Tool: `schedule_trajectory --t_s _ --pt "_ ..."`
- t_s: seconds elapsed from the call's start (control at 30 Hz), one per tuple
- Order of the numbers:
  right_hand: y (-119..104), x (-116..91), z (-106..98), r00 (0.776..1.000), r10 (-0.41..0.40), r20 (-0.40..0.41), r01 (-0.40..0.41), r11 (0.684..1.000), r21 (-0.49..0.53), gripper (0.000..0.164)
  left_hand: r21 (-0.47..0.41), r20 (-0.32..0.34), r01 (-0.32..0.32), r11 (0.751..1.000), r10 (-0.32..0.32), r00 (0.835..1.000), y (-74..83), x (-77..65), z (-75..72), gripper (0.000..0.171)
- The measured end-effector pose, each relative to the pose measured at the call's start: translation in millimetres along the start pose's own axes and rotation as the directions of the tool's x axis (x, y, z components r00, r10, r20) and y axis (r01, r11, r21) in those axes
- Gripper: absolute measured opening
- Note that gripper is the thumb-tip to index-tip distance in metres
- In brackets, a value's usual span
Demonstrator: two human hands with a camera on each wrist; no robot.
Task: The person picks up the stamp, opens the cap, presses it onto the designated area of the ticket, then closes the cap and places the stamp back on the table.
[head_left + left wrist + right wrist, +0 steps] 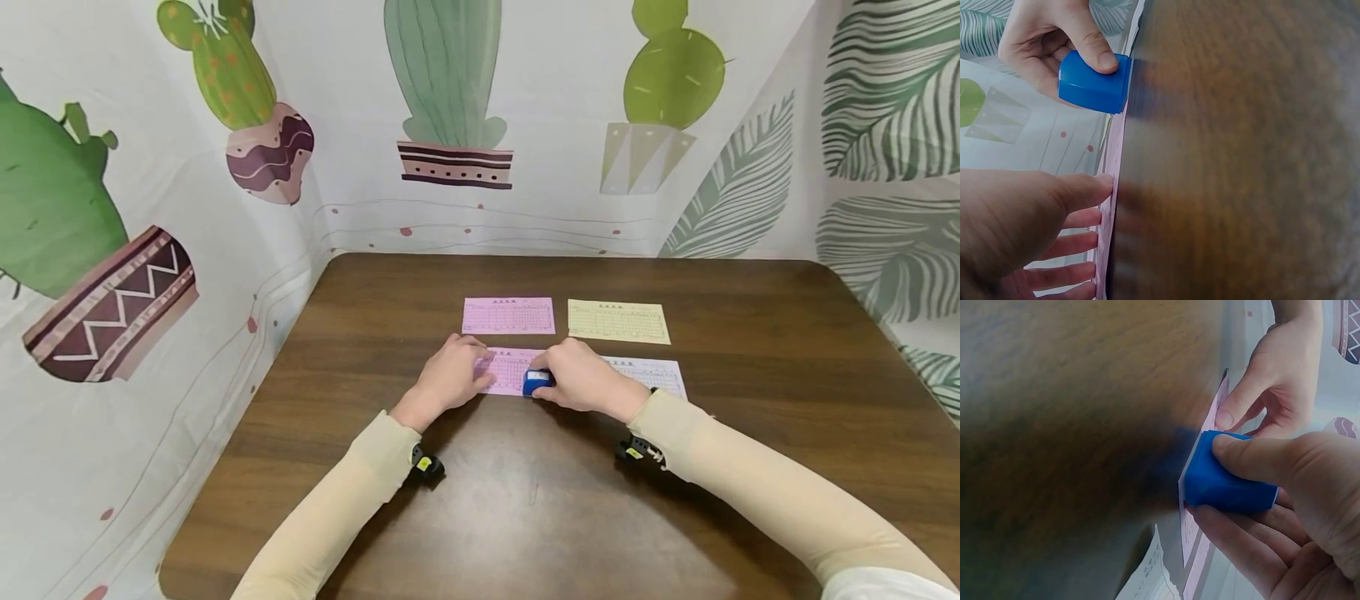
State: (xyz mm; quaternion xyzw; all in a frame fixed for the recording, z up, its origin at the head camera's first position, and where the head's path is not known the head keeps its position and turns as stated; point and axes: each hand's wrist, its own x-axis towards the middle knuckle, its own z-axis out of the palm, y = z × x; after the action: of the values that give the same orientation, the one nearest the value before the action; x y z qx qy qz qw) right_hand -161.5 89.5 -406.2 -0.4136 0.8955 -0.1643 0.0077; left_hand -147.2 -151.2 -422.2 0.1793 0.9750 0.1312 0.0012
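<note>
A pink printed slip [510, 367] lies on the table, its left end under the fingertips of my left hand [448, 377]. In the left wrist view, that hand's fingers [1075, 244] are spread and nearly straight, resting on the slip. My right hand [587, 377] grips a blue stamp [537, 383], a small block with a white label on top. Thumb and fingers close around the stamp's sides in the right wrist view. The stamp stands upright on the right part of the pink slip. My right hand partly covers a white printed slip [660, 375].
Behind the hands lie a second pink slip [507, 317] and a yellow slip [617, 322], side by side. The dark wooden table [525, 517] meets a cactus-print cloth [555, 200] at its back edge. Each wrist wears a strapped camera.
</note>
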Motion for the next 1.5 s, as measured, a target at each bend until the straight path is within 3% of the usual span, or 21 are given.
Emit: schedule_trajectory --t_s 0.73,0.97,1.27,1.5 --pt "1.1 0.3 2.9 1.0 -0.008 0.024 0.007 1.0 0.021 0.022 0.004 0.031 0.024 1.0 -0.024 0.999 -1.2 -2.3 2.4 0.043" --pt "-2.8 -2.8 -10.8 0.998 0.015 0.055 -0.017 0.999 0.035 0.02 0.023 -0.005 -0.032 0.999 0.032 0.999 -0.4 2.4 2.0 0.04" --pt "3.1 -3.6 -33.1 0.998 0.057 -0.035 -0.055 0.996 0.077 0.017 0.017 0.017 -0.019 1.0 0.018 1.0 0.4 4.5 -2.9 0.041" --pt "4.8 -5.2 -46.4 0.996 0.084 -0.037 -0.082 0.995 0.063 0.02 0.009 0.027 -0.015 1.0 0.015 1.0 -0.3 4.4 -1.4 0.042"
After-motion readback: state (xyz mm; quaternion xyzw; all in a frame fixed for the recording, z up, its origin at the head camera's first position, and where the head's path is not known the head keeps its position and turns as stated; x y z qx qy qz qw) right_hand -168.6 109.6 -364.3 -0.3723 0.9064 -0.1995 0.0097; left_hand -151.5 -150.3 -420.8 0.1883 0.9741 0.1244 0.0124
